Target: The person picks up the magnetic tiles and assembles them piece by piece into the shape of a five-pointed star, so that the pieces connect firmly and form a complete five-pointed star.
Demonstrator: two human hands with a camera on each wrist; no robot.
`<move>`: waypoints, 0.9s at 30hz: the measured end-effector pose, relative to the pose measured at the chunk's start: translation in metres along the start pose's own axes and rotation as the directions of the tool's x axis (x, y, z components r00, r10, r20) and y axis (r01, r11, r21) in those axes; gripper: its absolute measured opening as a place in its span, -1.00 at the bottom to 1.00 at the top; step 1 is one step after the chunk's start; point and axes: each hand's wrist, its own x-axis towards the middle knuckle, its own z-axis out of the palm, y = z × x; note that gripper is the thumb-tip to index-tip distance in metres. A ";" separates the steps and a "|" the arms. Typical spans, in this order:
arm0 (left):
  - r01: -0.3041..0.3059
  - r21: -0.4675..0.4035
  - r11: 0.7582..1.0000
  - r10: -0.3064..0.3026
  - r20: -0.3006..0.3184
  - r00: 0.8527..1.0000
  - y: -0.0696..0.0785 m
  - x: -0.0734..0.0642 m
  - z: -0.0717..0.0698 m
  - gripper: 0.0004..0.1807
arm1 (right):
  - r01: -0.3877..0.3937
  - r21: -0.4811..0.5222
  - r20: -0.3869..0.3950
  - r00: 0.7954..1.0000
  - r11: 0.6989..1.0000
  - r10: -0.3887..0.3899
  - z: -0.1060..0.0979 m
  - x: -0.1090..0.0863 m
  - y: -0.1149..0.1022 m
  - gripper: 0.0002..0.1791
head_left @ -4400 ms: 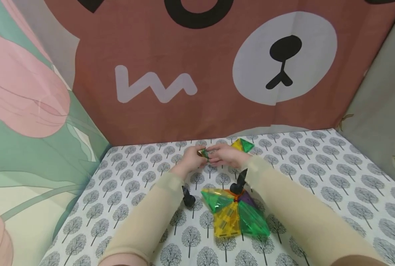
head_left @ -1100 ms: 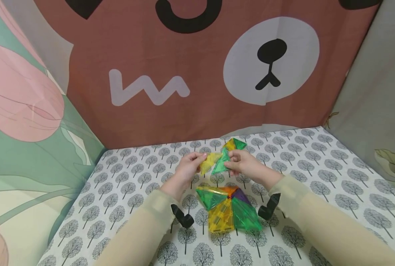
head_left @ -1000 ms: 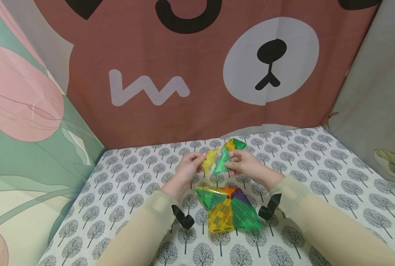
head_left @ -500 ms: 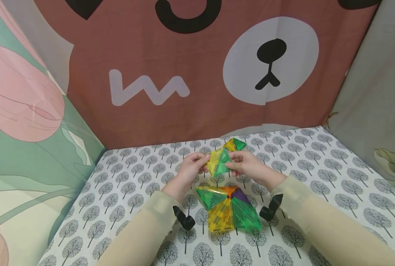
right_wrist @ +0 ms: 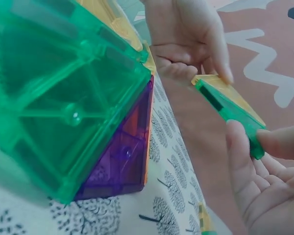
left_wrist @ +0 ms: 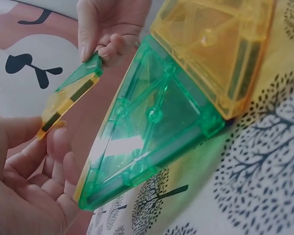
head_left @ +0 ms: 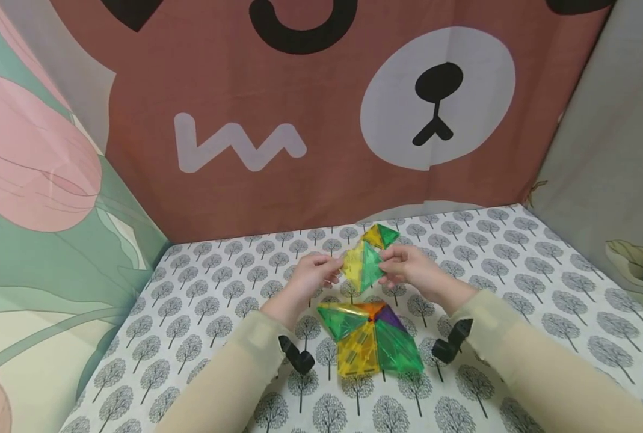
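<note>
My left hand [head_left: 311,276] pinches a translucent yellow triangular magnetic tile [head_left: 353,268] by its outer corner. Opposite it, my right hand [head_left: 413,269] pinches a green triangular magnetic tile [head_left: 372,266] between thumb and fingers. The two tiles meet along one edge, raised above the cloth. In the left wrist view, dark magnet strips show along the rim of the yellow tile [left_wrist: 68,100]. The right wrist view shows the green tile [right_wrist: 230,110] from its edge, slightly angled to the yellow one. Nearer the body stands a star-like magnetic tile build [head_left: 399,346] in green, yellow, orange and purple.
Behind the hands lies another joined yellow and green tile piece [head_left: 381,236]. A white cloth with a tree print [head_left: 213,331] covers the table. A brown bear-print curtain [head_left: 278,198] rises at the back edge, with more fabric on both sides.
About a second ago the yellow and green tiles were apart; they now join edge to edge. My right hand has shifted slightly right. The star-like build has stayed in place.
</note>
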 end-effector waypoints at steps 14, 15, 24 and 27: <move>0.118 0.106 0.987 -0.129 0.096 0.987 -0.007 0.000 0.003 -0.81 | -0.168 0.085 0.047 0.985 0.982 0.164 -0.014 -0.014 0.017 -0.64; 0.119 0.120 0.986 -0.131 0.096 0.987 -0.008 0.000 0.003 -0.81 | -0.169 0.084 0.054 0.985 0.982 0.165 -0.014 -0.014 0.019 -0.64; 0.155 0.108 0.982 -0.166 0.105 0.981 -0.016 -0.001 0.004 -0.81 | -0.190 0.089 0.073 0.980 0.978 0.184 -0.013 -0.011 0.031 -0.68; 0.171 0.091 0.981 -0.181 0.111 0.977 -0.018 -0.001 0.004 -0.80 | -0.198 0.089 0.077 0.978 0.976 0.192 -0.013 -0.011 0.032 -0.69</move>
